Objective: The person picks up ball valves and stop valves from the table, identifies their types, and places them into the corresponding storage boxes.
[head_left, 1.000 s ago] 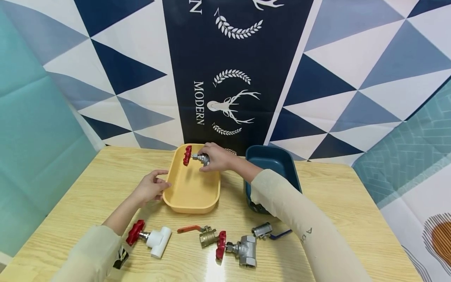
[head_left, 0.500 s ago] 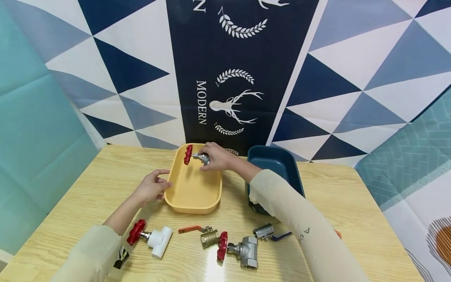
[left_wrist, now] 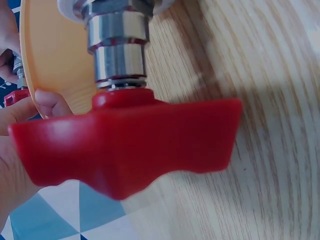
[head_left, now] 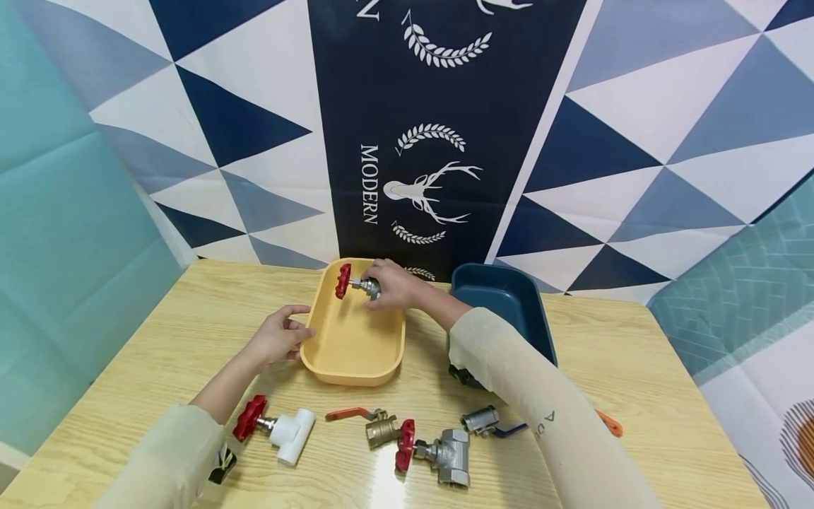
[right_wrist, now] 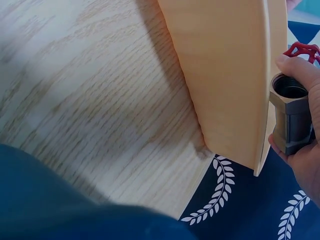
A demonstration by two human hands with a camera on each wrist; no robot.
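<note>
My right hand (head_left: 393, 284) grips the metal body of a gate valve (right_wrist: 291, 117) with a red handwheel, above the far end of a yellow tray (head_left: 356, 346). The handwheel points left, and the palm covers part of the body in the head view. At the tray's left side, my left hand (head_left: 275, 339) pinches the rim, with the thumb over it and the fingers outside. Near the left forearm lies a white tee-shaped valve (head_left: 289, 431); its red handwheel (left_wrist: 130, 142) fills much of the left wrist view.
A dark blue bin (head_left: 509, 304) stands right of the tray, partly behind the right sleeve. In front lie a brass ball valve (head_left: 381, 430), a larger grey gate valve (head_left: 451, 456) and a small blue-handled valve (head_left: 481, 419). An orange handle (head_left: 609, 423) shows beyond the sleeve.
The head view has shifted slightly, so everything sits a little further right. The orange handle has come out from behind the right sleeve. Both hands keep their holds beside and over the tray.
</note>
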